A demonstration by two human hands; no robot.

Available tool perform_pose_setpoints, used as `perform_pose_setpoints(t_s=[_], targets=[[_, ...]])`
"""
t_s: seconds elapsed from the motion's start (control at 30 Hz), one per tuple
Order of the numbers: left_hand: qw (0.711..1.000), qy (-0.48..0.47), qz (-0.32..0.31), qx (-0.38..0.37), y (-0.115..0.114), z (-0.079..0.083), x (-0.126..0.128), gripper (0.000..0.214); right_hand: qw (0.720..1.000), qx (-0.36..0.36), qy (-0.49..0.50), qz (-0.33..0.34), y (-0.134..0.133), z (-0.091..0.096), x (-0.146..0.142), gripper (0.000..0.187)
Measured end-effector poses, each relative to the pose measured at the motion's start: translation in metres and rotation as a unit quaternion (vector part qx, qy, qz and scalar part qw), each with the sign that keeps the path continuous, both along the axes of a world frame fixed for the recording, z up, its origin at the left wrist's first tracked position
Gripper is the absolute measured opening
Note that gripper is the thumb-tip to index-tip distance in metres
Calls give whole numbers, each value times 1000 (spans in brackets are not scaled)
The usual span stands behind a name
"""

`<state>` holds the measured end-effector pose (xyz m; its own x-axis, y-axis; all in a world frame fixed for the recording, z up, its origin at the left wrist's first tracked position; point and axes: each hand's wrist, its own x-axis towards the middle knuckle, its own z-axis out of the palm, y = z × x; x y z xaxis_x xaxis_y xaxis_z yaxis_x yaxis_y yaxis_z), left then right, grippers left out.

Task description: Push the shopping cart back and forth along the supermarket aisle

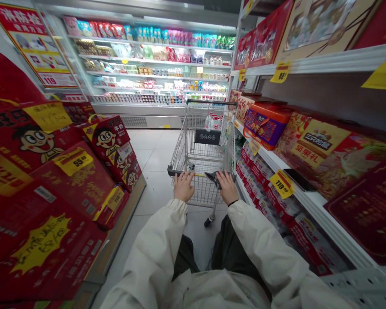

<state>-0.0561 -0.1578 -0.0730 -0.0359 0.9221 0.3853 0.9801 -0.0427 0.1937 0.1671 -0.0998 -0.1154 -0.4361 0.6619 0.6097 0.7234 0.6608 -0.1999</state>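
- Supermarket aisle, pale tiled floor (154,159) running ahead to a lit chiller cabinet (154,60) stocked with bright packets.
- Straight in front of me stands a wire shopping cart (199,141), its far end pointing at the chiller and its handle (199,174) nearest the body.
- I see the left hand (183,185) on the left part of the handle, fingers curled over the bar in a closed grasp.
- I see the right hand (227,186) on the right part, wrapped over the dark end of that bar, also closed round it.
- Both cream sleeves reach forward from the bottom of the view; the two hands are apart, with bare handle between them.
- A pack of bottles (213,122) sits at the cart's far end.
- Stacked red cartoon boxes (80,180) line my left side, with yellow price tags.
- On my right a white shelf (312,201) carries gift boxes, a purple and orange box (265,124) and a yellow 119 tag (281,183), just beside the cart.
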Motion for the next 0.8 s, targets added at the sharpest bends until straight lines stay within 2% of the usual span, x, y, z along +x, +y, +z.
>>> perform_pose_setpoints(t_s=[0.27, 0.53, 0.67, 0.8], targets=[[1000, -23, 0, 8, 4, -1, 27, 63, 1000, 1, -7, -28, 16, -1, 24, 78], [1000, -31, -6, 2, -1, -2, 53, 64, 992, 8, 18, -123, 20, -10, 30, 76], [999, -30, -30, 1, -4, -6, 60, 68, 988, 9, 35, -152, 13, -13, 19, 75], [998, -25, -56, -3, -5, -7, 60, 69, 991, 0, 32, -129, 4, -10, -13, 73]])
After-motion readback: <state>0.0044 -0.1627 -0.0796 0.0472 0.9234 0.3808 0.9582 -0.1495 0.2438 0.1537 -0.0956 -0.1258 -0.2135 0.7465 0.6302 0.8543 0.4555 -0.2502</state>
